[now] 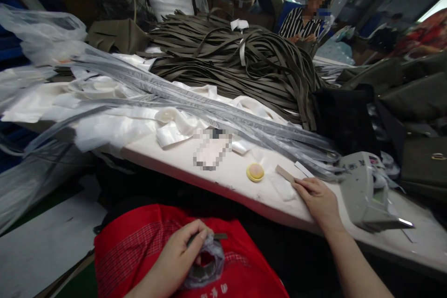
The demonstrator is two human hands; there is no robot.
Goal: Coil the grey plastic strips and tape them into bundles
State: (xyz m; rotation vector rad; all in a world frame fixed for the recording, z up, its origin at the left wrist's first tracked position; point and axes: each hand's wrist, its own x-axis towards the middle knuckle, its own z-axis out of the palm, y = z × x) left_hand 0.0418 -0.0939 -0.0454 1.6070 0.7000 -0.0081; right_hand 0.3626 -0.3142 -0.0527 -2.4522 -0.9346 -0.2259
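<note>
Over my lap, my left hand (185, 247) is closed around a ring-shaped roll in clear plastic (213, 267). A short dark olive strip (220, 236) sticks out beside its fingertips. My right hand (317, 198), at the table's right part, pinches one end of a flat beige strip (284, 173) between thumb and fingers. Beneath that strip lies a thin translucent plastic piece (282, 188). A round yellow tin-like object (254, 172) rests just left of it. Behind the right fingertips is a white slip (303, 169).
A grey tape-dispenser-like device (366, 195) stands right of my right hand. Long plastic-sleeved strips (209, 109) and white ribbon (174, 125) cross the table (167, 158). Behind them rises a heap of olive straps (237, 60). A person in a striped top (291, 23) sits beyond.
</note>
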